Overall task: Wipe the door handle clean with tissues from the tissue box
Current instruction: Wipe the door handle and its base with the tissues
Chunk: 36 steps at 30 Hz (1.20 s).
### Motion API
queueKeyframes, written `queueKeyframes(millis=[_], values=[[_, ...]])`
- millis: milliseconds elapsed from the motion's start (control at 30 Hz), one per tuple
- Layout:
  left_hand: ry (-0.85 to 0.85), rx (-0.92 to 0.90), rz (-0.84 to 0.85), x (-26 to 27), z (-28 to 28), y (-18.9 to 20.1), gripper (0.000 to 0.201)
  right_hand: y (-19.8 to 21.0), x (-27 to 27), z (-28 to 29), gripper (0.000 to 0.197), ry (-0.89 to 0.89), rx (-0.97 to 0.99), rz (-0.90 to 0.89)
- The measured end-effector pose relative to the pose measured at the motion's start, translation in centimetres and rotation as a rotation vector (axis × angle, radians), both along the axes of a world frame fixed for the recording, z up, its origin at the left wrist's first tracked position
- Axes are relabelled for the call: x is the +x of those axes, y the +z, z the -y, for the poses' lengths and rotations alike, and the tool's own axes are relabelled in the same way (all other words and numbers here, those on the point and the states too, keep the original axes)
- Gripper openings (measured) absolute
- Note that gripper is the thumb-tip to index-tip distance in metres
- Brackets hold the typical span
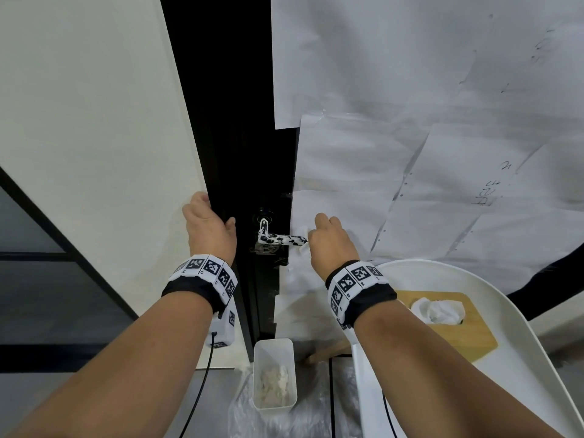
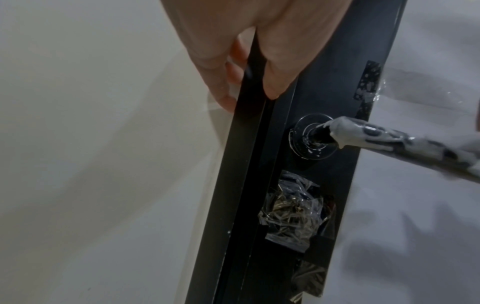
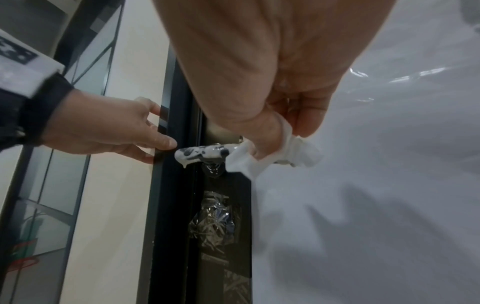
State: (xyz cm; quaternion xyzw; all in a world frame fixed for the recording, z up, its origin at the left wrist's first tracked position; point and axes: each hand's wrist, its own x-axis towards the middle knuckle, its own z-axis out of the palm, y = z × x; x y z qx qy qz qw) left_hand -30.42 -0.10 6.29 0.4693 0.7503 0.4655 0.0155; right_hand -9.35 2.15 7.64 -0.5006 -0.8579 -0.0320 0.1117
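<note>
The right hand (image 1: 328, 245) pinches a crumpled white tissue (image 3: 275, 156) between thumb and curled fingers (image 3: 309, 121), and the tissue is wrapped around the free end of the door handle (image 1: 282, 239). The handle is a dark lever smeared with blotches of thick white paste; the smeared stretch runs from the tissue back toward the round rose (image 2: 311, 138) where the lever meets the door, and a drip of paste hangs off it near that end. How tightly the fingers press the lever itself cannot be told, since the tissue hides the contact.

The left hand (image 1: 210, 229) holds the black door edge (image 2: 249, 164), just beyond the lever's base. Its fingers (image 2: 223, 86) curl narrowly around one side of the edge and the thumb lies on the other.

Below the handle, crinkled clear plastic (image 2: 293, 216) is taped over the door's lock area. White paper sheets (image 1: 410, 90) cover the door face past the right hand's fingers.

Behind the right wrist, a wood-topped tissue box (image 1: 455, 327) with a tissue puffing from its slot sits on a white counter (image 1: 521, 358). Between the two forearms, a white bin (image 1: 274, 374) holds crumpled used tissues.
</note>
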Motion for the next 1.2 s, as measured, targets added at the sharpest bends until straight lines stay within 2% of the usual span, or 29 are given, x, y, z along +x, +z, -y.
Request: queueKeyframes(millis=[167,267,400,500,600,800,933,1200], values=[[0.014,0.01,-0.027,0.0,0.0,0.1,0.06,0.1,0.1,-0.1,0.033,-0.02,-0.017,-0.001],[0.101,0.042,-0.15,0.3,0.3,0.2,0.062,0.1,0.1,0.3,0.025,-0.036,-0.009,-0.007],[0.202,0.053,-0.244,0.6,0.1,0.9,0.079,0.4,0.1,0.5,0.025,-0.028,-0.003,-0.021],[0.211,-0.024,-0.266,0.8,-0.3,1.2,0.095,0.6,0.2,0.3,0.027,-0.015,-0.025,-0.028],[0.196,-0.069,-0.321,0.6,-0.6,0.6,0.102,0.6,0.2,0.2,0.024,-0.008,-0.046,-0.042],[0.179,-0.088,-0.31,0.7,-1.7,0.2,0.095,0.4,-0.1,-0.4,0.033,0.008,-0.059,-0.041],[0.189,-0.067,-0.282,1.0,-2.0,0.0,0.088,0.6,-0.4,-0.6,0.026,0.018,-0.085,-0.022],[0.191,-0.072,-0.26,1.0,-2.1,-0.1,0.09,1.0,-0.4,-0.1,0.02,0.015,-0.047,-0.005]])
